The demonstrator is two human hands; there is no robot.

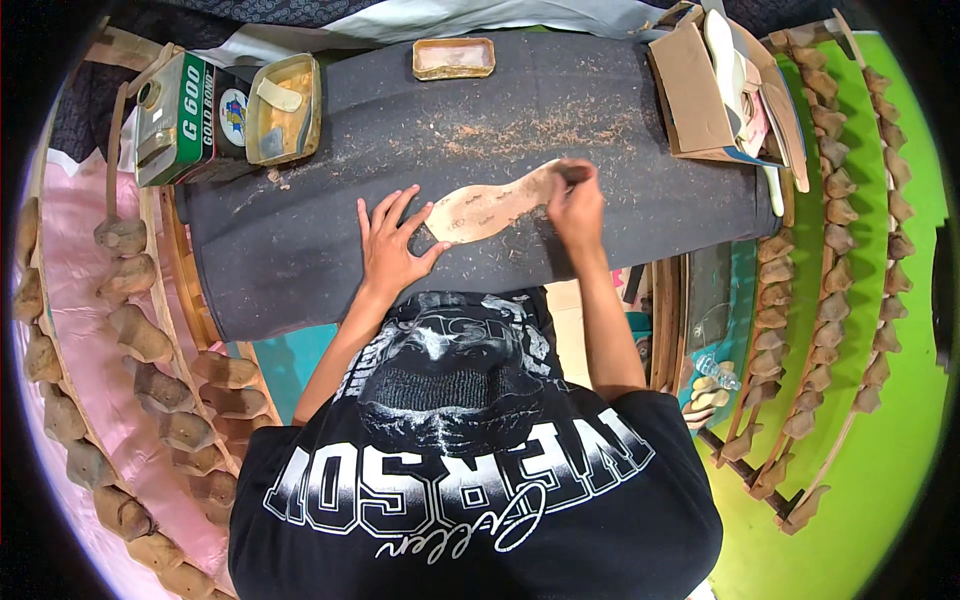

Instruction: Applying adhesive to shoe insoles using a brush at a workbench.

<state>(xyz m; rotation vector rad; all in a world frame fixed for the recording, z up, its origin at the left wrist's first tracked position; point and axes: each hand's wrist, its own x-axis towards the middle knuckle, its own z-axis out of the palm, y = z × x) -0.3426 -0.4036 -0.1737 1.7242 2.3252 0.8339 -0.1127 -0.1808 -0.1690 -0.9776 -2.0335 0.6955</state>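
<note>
A tan shoe insole board with small printed marks lies flat on the dark grey cloth of the worktable. My left hand rests at its left end with fingers spread, the index fingertip and thumb by its edge. My right hand is closed over the insole board's narrow right end. Those fingers hide whatever they pinch, and I cannot tell whether a small tool is in them. Brown shavings are scattered on the cloth beyond the board, with finer bits around it.
A green and black metal can and a tub with a spreader stand at the far left. A small box sits at the back. A cardboard box of tools and scraps is far right. Racks of brown shoe parts flank both sides.
</note>
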